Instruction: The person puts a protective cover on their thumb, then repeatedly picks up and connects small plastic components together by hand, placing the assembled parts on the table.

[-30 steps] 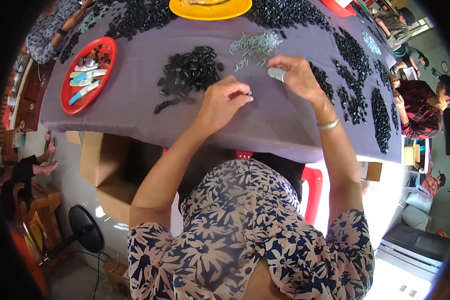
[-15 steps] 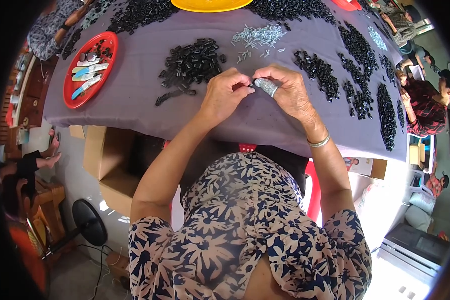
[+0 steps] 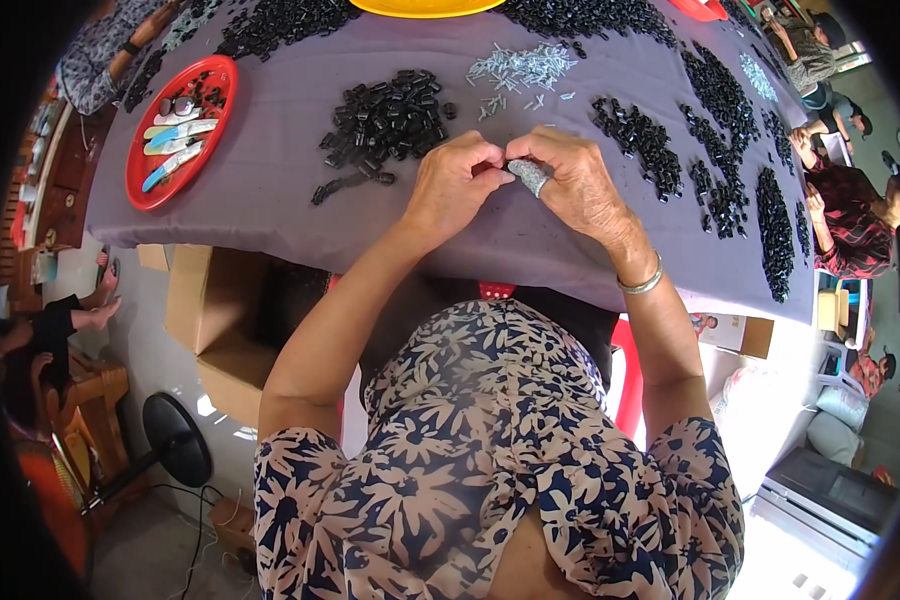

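Observation:
My left hand (image 3: 455,185) and my right hand (image 3: 580,185) meet at the near middle of a table covered in purple-grey cloth (image 3: 270,200). Both sets of fingertips pinch together on a small part, which is too small to make out. A grey wrap (image 3: 530,176) covers one right fingertip, and a metal bangle (image 3: 642,283) sits on my right wrist. Just beyond my left hand lies a heap of small black parts (image 3: 385,115). A scatter of small silver pins (image 3: 520,68) lies farther back.
A red tray (image 3: 180,130) with blue-handled tools sits far left, a yellow plate (image 3: 425,6) at the far edge. More black parts (image 3: 635,135) run in heaps down the right side (image 3: 775,220). Another person (image 3: 860,205) works at right. Cardboard box (image 3: 220,320) and fan (image 3: 175,440) stand below.
My right hand came back from the silver pins toward me and joined my left hand; both now pinch together nearer the table's front edge.

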Demonstrator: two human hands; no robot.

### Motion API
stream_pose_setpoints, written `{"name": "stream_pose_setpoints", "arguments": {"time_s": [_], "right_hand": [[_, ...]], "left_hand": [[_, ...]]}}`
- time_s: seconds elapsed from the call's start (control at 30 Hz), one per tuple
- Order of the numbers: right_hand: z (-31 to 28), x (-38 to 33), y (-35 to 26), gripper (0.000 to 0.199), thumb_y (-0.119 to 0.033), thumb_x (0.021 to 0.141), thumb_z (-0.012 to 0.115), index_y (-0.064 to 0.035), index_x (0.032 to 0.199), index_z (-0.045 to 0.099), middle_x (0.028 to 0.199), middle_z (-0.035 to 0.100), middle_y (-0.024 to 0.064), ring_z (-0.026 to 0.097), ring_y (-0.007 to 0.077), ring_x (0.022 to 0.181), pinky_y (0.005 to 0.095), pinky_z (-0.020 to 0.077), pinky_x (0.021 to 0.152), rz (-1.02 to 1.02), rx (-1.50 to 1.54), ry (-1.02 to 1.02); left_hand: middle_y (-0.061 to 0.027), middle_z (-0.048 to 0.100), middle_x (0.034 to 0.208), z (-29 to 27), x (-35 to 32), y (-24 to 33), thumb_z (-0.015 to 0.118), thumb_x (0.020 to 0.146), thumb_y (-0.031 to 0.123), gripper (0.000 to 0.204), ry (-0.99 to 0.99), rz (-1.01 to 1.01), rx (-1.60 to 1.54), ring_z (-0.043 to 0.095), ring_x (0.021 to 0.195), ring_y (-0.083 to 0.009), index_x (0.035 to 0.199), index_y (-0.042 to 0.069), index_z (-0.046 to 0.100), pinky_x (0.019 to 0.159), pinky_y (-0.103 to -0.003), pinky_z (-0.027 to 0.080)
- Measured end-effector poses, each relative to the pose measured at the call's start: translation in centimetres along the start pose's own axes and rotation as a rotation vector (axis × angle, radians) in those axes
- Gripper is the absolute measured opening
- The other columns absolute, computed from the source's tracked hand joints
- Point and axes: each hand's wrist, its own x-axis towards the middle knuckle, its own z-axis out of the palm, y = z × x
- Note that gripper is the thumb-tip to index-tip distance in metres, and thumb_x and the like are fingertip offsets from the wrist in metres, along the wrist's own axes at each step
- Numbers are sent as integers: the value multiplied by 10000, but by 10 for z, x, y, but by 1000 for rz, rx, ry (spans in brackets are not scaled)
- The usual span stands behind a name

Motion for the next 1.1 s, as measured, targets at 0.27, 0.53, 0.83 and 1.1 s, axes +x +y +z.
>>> {"name": "stream_pose_setpoints", "arguments": {"time_s": [0.27, 0.53, 0.83, 1.1], "right_hand": [[11, -12, 0, 213, 83, 767, 653, -30, 947, 650, 829, 634, 135, 627, 340, 728, 387, 498, 637, -11, -15, 74], [10, -8, 6, 170, 47, 788, 676, -23, 940, 645, 829, 635, 120, 626, 310, 725, 363, 492, 641, -23, -38, 35], [5, 6, 6, 170, 58, 750, 661, -11, 906, 651, 842, 633, 140, 619, 359, 741, 403, 496, 653, -125, -200, -128], [9, -4, 10, 111, 10, 804, 664, -20, 910, 655, 812, 648, 137, 636, 289, 698, 371, 495, 640, -20, -42, -36]], "left_hand": [[-77, 589, 757, 3, -3, 1, 740, 717, 54, 128, -8, -21, 86, 611, 696, -264, 811, 29, 658, 640, -375, 468], [-74, 581, 786, 0, 0, 4, 771, 701, 97, 145, -49, 3, 236, 610, 754, -281, 792, 42, 672, 651, -400, 466], [-68, 648, 832, -10, 7, 0, 783, 707, 109, 241, -176, -69, 132, 648, 768, -249, 910, 29, 682, 693, -364, 502], [-52, 680, 825, -6, 4, 2, 765, 745, 22, 530, -119, -114, -16, 586, 677, -93, 1231, -1, 556, 673, -255, 502]]}}
